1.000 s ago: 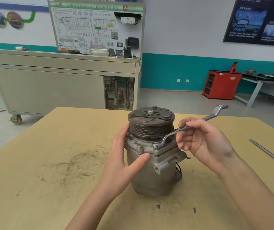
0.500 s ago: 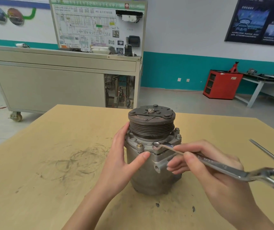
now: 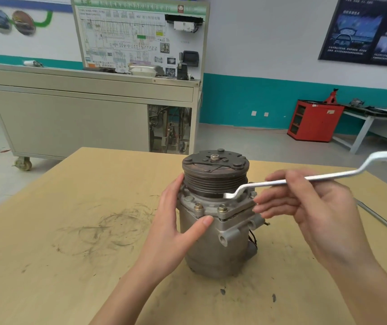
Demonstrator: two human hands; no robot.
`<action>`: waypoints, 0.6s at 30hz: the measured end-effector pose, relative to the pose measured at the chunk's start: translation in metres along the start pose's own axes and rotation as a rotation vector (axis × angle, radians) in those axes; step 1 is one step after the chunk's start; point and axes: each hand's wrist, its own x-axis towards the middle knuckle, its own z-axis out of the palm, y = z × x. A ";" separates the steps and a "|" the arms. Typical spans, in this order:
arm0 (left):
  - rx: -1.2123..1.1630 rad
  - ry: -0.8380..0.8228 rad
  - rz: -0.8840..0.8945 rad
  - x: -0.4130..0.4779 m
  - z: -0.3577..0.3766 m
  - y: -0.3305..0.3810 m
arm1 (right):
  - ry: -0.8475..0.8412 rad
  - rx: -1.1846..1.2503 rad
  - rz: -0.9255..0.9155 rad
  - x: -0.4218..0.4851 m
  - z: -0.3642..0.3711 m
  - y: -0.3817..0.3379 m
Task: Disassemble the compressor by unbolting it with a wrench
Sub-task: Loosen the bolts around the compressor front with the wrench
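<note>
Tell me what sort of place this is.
Probably an automotive training workshop: a wheeled trainer bench with a wiring-diagram board, a red cabinet by the wall, and a compressor on the table with a wrench held at it.

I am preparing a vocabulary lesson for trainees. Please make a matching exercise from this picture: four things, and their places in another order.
1 wrench
2 compressor
3 red cabinet
4 metal rod

A upright on the table
B on the floor by the wall
C in the right hand
D flat on the table, far right

Pairs: 1-C, 2-A, 3-B, 4-D.
</note>
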 end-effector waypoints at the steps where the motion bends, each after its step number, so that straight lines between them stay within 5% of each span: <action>1: 0.003 -0.001 0.000 0.000 0.000 0.000 | -0.018 -0.070 -0.070 -0.006 0.003 -0.002; 11: 0.001 -0.001 -0.001 0.000 0.000 0.000 | -0.153 -0.391 -0.275 -0.043 0.014 0.006; 18: 0.007 -0.001 -0.009 0.000 0.001 0.002 | 0.065 0.195 0.208 -0.002 0.007 0.011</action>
